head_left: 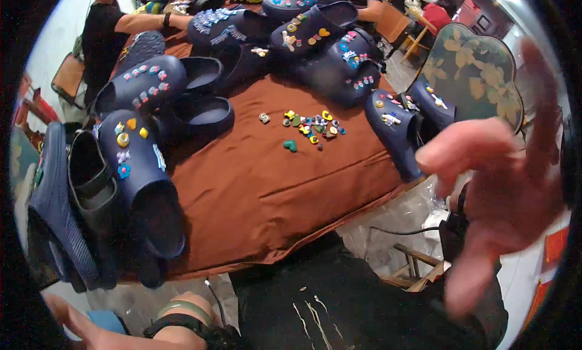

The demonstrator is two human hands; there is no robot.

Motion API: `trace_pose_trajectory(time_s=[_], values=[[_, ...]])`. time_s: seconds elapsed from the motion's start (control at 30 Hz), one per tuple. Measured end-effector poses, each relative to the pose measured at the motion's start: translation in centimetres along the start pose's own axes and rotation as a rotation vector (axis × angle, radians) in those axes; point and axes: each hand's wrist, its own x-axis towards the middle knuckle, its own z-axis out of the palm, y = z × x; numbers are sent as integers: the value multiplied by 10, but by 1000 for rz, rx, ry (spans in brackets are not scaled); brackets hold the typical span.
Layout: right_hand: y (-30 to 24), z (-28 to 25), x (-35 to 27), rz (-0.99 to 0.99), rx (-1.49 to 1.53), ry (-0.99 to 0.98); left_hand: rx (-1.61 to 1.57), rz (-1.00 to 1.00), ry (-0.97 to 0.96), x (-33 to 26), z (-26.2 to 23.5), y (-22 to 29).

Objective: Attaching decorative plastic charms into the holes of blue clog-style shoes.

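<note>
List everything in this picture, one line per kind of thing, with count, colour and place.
clogs: more than ten, navy blue, ringing the table's left, far and right sides.
charms: a loose cluster, mixed colours, table centre; one green piece apart, nearer.
cloth: one, brown, covering the table.
chair back: one, green with leaf pattern, right of the table.
other people: two, at the far side, one in black, one in stripes.
left hand: lower left, holding nothing visible; dark wristband.
right hand: raised close to the camera, blurred, fingers spread, empty.

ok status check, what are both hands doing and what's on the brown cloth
Right hand raised close to camera, open, blurred, holding nothing. Left hand low at frame edge, grip unclear. Small charms loose on brown cloth, ringed by navy clogs.
</note>
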Motion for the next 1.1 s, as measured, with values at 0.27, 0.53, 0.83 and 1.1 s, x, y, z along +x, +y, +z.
trace_pose_trajectory(time_s=[0.27, 0.53, 0.83, 1.1], values=[[6, 11, 6, -44, -101, 156, 82, 56, -1, -1, -6, 14], [22, 18, 23, -137, -15, 139, 127, 34, 25, -9, -8, 30], [30, 21, 31, -138, -13, 191, 76, 63, 7, 4, -10, 15], [29, 15, 18, -152, -5, 172, 79, 66, 18, -5, 1, 27]])
